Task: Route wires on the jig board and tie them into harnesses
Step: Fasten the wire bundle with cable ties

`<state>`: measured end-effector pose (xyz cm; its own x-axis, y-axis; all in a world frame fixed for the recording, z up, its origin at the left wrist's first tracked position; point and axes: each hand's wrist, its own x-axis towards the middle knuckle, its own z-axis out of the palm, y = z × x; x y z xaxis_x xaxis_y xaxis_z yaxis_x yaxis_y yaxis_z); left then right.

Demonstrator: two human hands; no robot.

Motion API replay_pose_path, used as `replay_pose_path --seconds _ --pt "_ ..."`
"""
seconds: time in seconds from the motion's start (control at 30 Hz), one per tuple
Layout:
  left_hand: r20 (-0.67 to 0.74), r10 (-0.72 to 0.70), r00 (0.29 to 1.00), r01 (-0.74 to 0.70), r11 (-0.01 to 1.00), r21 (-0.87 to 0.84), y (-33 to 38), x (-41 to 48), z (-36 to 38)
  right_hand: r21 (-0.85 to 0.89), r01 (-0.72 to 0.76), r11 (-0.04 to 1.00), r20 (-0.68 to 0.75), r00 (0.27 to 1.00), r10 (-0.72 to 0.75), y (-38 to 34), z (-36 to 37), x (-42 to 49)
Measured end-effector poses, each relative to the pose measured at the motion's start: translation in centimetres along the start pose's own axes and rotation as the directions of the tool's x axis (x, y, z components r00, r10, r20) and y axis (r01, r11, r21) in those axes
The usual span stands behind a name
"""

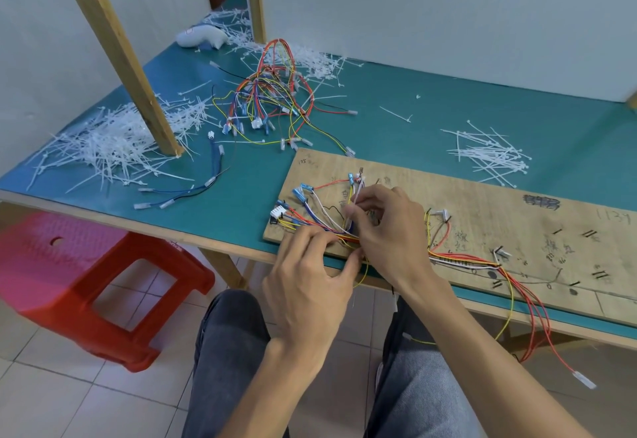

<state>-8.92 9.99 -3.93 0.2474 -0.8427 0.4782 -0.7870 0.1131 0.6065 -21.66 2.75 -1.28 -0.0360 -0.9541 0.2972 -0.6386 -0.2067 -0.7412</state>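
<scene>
At frame centre, left hand (310, 275) and right hand (386, 227) pinch a red, yellow, blue and white wire bundle (324, 220) on a scribbled wooden jig board (482, 203).

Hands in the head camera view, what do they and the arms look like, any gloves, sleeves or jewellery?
The left hand and right hand are bare: no gloves, rings or watch. Both forearms are bare too, with no sleeve in view.
</scene>
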Motion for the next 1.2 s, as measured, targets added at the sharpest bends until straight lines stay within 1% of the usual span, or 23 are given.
replay_pose_path --seconds 0.13,0.23,0.37,0.47,0.6,0.73,0.8,0.87,1.0,1.1,1.2 --pt "0.013 0.000 1.000 0.000 1.000 -0.008 -0.1 0.1 -0.1 -0.025 -0.042 0.999 -0.026 0.999 0.042 -0.3 0.5 -0.1" --pt "0.020 0.006 1.000 -0.006 1.000 0.002 -0.1 0.1 0.0 -0.053 -0.043 0.998 0.014 0.999 0.044 -0.5 0.3 -0.4" --pt "0.023 0.001 1.000 -0.001 1.000 0.007 -0.2 0.0 -0.1 -0.048 -0.006 0.999 0.061 0.998 0.009 -0.7 -0.1 -0.6" --pt "0.032 -0.005 0.999 0.005 1.000 0.001 -0.2 0.0 -0.1 -0.032 -0.017 0.999 0.055 0.998 0.019 -0.4 -0.4 -0.7" --pt "0.056 -0.009 0.998 0.010 1.000 -0.004 -0.3 0.3 -0.2 -0.035 0.045 0.998 0.045 0.998 -0.044 -0.3 -0.5 -0.9" --pt "0.119 0.007 0.993 -0.009 1.000 0.008 -0.5 0.7 -0.5 -0.066 0.097 0.993 0.041 0.995 -0.095 0.0 -0.3 -0.7" --pt "0.158 0.048 0.986 -0.050 0.999 0.007 -0.8 1.0 -0.8 -0.069 0.101 0.993 0.078 0.992 -0.095 0.0 -0.3 -0.8" --pt "0.208 0.121 0.971 -0.121 0.993 -0.016 -1.4 1.4 -1.1 -0.059 0.097 0.994 0.094 0.991 -0.091 0.2 -0.3 -0.8" --pt "0.260 0.251 0.932 -0.245 0.968 -0.055 -2.9 2.5 -2.0 -0.026 0.076 0.997 0.072 0.995 -0.074 0.3 -0.3 -0.6" --pt "0.318 0.351 0.881 -0.339 0.936 -0.094 -3.4 3.5 -2.5 0.030 0.040 0.999 0.019 0.999 -0.041 0.5 -0.2 -0.7" --pt "0.368 0.442 0.818 -0.416 0.897 -0.151 -3.9 4.9 -2.8 0.061 0.023 0.998 0.019 1.000 -0.024 0.5 -0.3 -0.8"
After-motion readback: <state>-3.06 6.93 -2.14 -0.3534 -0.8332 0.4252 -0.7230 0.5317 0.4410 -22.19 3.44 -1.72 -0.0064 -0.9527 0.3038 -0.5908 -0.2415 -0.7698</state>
